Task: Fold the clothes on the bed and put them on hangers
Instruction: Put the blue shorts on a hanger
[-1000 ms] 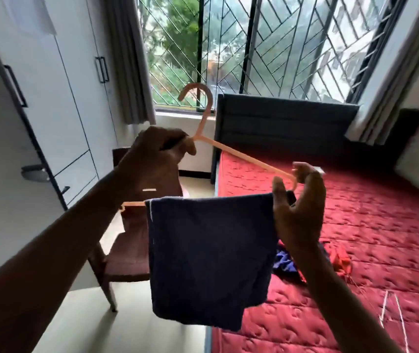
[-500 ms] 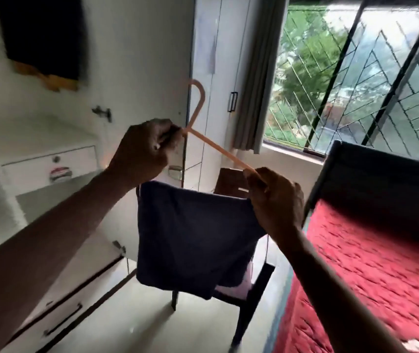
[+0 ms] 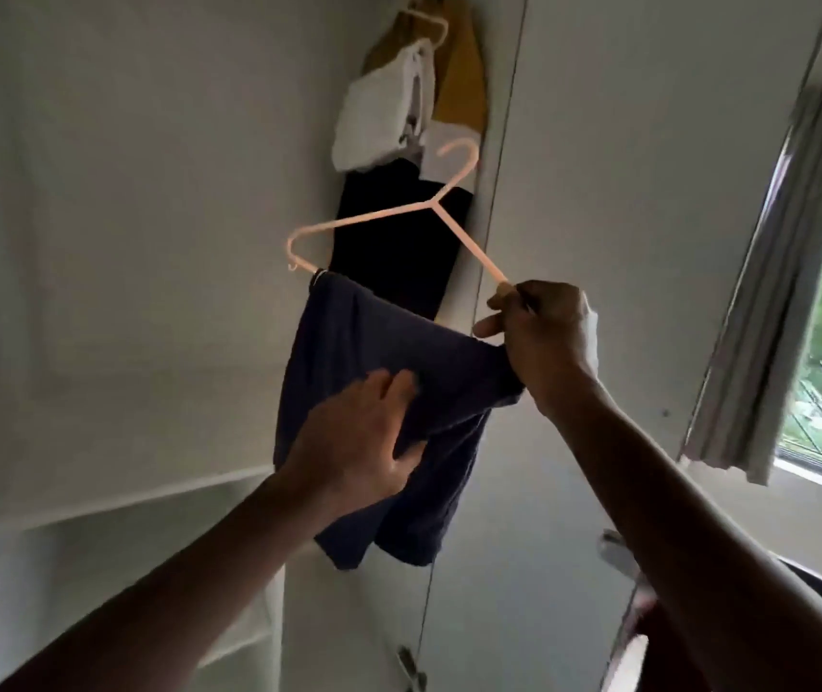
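Right hand (image 3: 544,342) pinching the hanger (image 3: 433,204) by one end, left hand (image 3: 364,442) off its neck now and spread flat on the blue cloth (image 3: 349,337) draped over the bar, swung round to the wardrobe (image 3: 599,192), probably ready to hook beside clothes (image 3: 399,242) already hanging.

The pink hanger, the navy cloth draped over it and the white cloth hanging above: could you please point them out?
pink hanger (image 3: 433,204), head view, junction below hook.
navy cloth (image 3: 349,337), head view, upper front panel.
white cloth (image 3: 374,117), head view, its middle.
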Motion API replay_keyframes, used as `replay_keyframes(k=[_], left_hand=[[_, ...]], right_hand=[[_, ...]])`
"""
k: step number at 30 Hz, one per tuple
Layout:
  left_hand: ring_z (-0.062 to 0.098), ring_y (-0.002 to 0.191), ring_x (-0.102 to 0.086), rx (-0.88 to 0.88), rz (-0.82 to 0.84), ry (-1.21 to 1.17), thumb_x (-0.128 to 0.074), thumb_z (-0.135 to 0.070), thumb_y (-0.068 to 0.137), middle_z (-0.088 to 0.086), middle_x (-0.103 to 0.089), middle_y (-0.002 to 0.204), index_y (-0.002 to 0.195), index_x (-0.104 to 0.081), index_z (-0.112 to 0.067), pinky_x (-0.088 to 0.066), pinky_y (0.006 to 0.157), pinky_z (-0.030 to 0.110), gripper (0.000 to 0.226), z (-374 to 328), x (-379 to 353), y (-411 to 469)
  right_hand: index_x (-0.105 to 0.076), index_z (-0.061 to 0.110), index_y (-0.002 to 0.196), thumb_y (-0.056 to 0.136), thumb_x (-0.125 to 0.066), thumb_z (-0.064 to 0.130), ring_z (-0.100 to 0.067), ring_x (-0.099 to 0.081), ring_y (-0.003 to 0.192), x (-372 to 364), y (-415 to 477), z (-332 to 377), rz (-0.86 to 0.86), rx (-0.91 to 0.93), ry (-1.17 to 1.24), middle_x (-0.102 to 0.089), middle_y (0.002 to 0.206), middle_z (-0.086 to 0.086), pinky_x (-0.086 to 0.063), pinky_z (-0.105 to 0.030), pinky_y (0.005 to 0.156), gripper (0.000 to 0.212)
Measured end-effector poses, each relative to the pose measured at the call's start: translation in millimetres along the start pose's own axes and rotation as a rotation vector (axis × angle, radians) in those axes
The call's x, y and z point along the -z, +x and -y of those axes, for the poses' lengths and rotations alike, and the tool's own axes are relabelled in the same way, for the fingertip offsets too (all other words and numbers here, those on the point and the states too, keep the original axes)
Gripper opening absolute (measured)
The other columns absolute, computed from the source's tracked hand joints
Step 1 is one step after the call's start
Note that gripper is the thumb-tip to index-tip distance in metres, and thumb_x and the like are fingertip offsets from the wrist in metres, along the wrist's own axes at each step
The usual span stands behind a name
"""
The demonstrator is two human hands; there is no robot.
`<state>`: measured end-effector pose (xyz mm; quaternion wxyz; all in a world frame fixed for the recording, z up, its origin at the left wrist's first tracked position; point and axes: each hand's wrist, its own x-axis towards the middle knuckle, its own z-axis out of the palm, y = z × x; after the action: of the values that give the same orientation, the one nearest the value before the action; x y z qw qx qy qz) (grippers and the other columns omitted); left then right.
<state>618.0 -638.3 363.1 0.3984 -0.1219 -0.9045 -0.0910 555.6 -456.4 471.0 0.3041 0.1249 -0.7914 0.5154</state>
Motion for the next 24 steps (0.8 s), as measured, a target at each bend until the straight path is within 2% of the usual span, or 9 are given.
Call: replay_keyframes(k=[3, 6, 7, 9, 11, 15, 17, 19, 24], left_hand=[[0.030, 0.081, -0.067, 0.074, -0.095, -0.029, -0.067, -0.027, 0.086, -0.002, -0.063, 0.087, 0.101, -0.057, -0.020, -0.051, 0.066, 0.038, 0.019, 61, 7, 39], [0.020, 0.061, -0.055, 0.021, -0.169, -0.101, -0.065, -0.026, 0.084, -0.007, -0.052, 0.067, 0.081, -0.050, -0.020, -0.049, 0.057, 0.041, 0.017, 93, 9, 70], [0.017, 0.059, -0.053, 0.000, -0.176, -0.137, -0.064, -0.026, 0.086, -0.006, -0.052, 0.066, 0.080, -0.049, -0.020, -0.049, 0.057, 0.041, 0.017, 100, 8, 80], [0.012, 0.060, -0.056, -0.007, -0.183, -0.224, -0.066, -0.025, 0.089, -0.007, -0.056, 0.066, 0.080, -0.052, -0.021, -0.051, 0.059, 0.038, 0.017, 121, 4, 105], [0.009, 0.067, -0.065, 0.023, -0.163, -0.343, -0.070, -0.032, 0.093, -0.008, -0.063, 0.069, 0.081, -0.057, -0.023, -0.056, 0.062, 0.033, 0.020, 145, 0, 131], [0.007, 0.075, -0.069, 0.079, -0.268, -0.400, -0.068, -0.056, 0.091, -0.012, -0.070, 0.077, 0.083, -0.065, -0.029, -0.059, 0.069, 0.032, 0.028, 197, -6, 192], [0.005, 0.083, -0.068, 0.061, -0.336, -0.335, -0.063, -0.063, 0.087, -0.015, -0.069, 0.088, 0.092, -0.066, -0.033, -0.059, 0.077, 0.034, 0.031, 220, -9, 230], [0.002, 0.098, -0.062, 0.042, -0.342, -0.234, -0.058, -0.066, 0.084, -0.019, -0.062, 0.103, 0.104, -0.062, -0.037, -0.056, 0.088, 0.033, 0.035, 240, -10, 274], [0.006, 0.125, -0.047, -0.056, -0.204, -0.005, -0.062, -0.062, 0.091, -0.016, -0.046, 0.135, 0.134, -0.045, -0.041, -0.049, 0.105, 0.036, 0.051, 271, -4, 380]], right_hand=[[-0.076, 0.018, 0.078, 0.094, -0.058, 0.026, -0.001, -0.066, 0.053, -57, 36, 33, -0.040, 0.061, 0.129, -0.072, 0.064, 0.001, -0.057, -0.029, 0.054, 0.025], [-0.073, 0.027, 0.077, 0.075, -0.055, 0.054, -0.021, -0.071, 0.064, -101, 79, 57, -0.136, 0.117, 0.145, -0.071, 0.064, 0.000, -0.061, -0.047, 0.060, 0.032], [-0.073, 0.028, 0.077, 0.076, -0.055, 0.055, -0.023, -0.071, 0.066, -112, 95, 62, -0.145, 0.134, 0.133, -0.072, 0.066, 0.000, -0.061, -0.046, 0.062, 0.032], [-0.072, 0.028, 0.078, 0.090, -0.061, 0.042, -0.013, -0.069, 0.070, -131, 124, 75, -0.140, 0.179, 0.076, -0.074, 0.070, 0.004, -0.056, -0.032, 0.063, 0.022], [-0.075, 0.028, 0.087, 0.096, -0.061, 0.037, -0.005, -0.067, 0.072, -149, 156, 80, -0.138, 0.253, 0.024, -0.074, 0.072, 0.008, -0.048, -0.024, 0.061, 0.019], [-0.076, 0.022, 0.099, 0.097, -0.061, 0.042, -0.017, -0.066, 0.078, -180, 223, 90, -0.184, 0.388, -0.040, -0.072, 0.080, 0.006, -0.051, -0.031, 0.068, 0.025], [-0.076, 0.022, 0.101, 0.097, -0.064, 0.039, -0.019, -0.064, 0.078, -186, 259, 97, -0.222, 0.448, -0.065, -0.069, 0.082, 0.003, -0.047, -0.030, 0.068, 0.021], [-0.077, 0.023, 0.108, 0.098, -0.064, 0.037, -0.025, -0.068, 0.085, -192, 299, 106, -0.278, 0.519, -0.093, -0.073, 0.091, -0.003, -0.051, -0.034, 0.071, 0.022], [-0.076, 0.021, 0.111, 0.099, -0.064, 0.037, -0.033, -0.069, 0.095, -209, 397, 131, -0.401, 0.600, -0.197, -0.074, 0.101, -0.009, -0.048, -0.035, 0.073, 0.023]])
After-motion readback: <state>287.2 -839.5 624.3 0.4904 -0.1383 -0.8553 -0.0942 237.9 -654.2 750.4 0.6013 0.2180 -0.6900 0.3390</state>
